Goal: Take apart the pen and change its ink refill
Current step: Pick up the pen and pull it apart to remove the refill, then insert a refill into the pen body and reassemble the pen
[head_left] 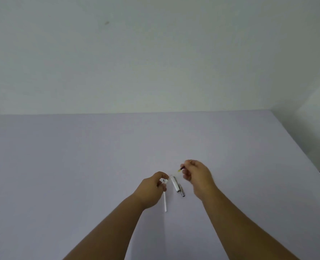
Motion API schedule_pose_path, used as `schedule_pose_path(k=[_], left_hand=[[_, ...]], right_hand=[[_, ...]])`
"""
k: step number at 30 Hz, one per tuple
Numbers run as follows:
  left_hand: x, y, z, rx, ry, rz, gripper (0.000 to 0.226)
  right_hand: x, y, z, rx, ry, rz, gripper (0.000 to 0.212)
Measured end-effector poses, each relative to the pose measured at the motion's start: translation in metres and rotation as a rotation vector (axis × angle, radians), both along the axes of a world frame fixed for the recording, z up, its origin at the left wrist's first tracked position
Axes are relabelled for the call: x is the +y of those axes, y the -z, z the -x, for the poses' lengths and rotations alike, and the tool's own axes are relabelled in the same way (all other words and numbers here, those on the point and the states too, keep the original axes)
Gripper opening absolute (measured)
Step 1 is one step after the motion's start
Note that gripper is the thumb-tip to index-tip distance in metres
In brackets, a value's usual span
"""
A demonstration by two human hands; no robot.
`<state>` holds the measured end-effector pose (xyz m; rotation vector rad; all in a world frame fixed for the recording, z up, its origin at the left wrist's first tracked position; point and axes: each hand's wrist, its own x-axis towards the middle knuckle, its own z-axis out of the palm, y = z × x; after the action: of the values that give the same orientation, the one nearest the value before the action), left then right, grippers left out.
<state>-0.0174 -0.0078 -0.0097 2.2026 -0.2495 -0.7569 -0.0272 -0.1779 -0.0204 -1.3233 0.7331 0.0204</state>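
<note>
My left hand point(153, 188) pinches one end of a white pen barrel point(165, 181) above the table. My right hand point(196, 175) grips the other end of a thin ink refill point(178, 170), which runs slantwise between the two hands and shows a yellowish and dark tip near my right fingers. Whether the refill sits partly inside the barrel I cannot tell. On the table between the hands lie a white pen cap section point(175, 184) and a small silver and dark pen part point(182, 191). A thin white tube point(165, 202) lies below my left hand.
The pale lilac table point(80, 175) spreads wide on all sides of the pen parts. A bare white wall point(155, 53) rises behind its far edge. The table's right edge runs diagonally at the far right, with a dark floor strip beyond.
</note>
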Motion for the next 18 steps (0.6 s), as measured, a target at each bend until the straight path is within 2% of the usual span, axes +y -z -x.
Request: schedule_pose_path(k=[2,4,6,9,18], left_hand=[[0.004,0.003,0.0,0.0,-0.023,-0.012,0.03],[0.008,0.007,0.001,-0.012,-0.046,-0.032,0.031],[0.011,0.01,0.003,-0.019,-0.07,-0.051,0.031],[0.013,0.013,0.005,-0.026,-0.095,-0.067,0.028],[0.023,0.018,0.006,-0.017,-0.182,-0.044,0.022]], right_hand=[[-0.017,0.006,-0.002,0.04,0.039,0.149,0.024],[-0.03,0.02,0.002,0.172,-0.125,0.458,0.025],[-0.03,0.032,0.006,0.296,-0.311,0.654,0.023],[-0.023,0.046,0.01,0.334,-0.372,0.708,0.028],[-0.013,0.054,0.011,0.33,-0.275,0.716,0.02]])
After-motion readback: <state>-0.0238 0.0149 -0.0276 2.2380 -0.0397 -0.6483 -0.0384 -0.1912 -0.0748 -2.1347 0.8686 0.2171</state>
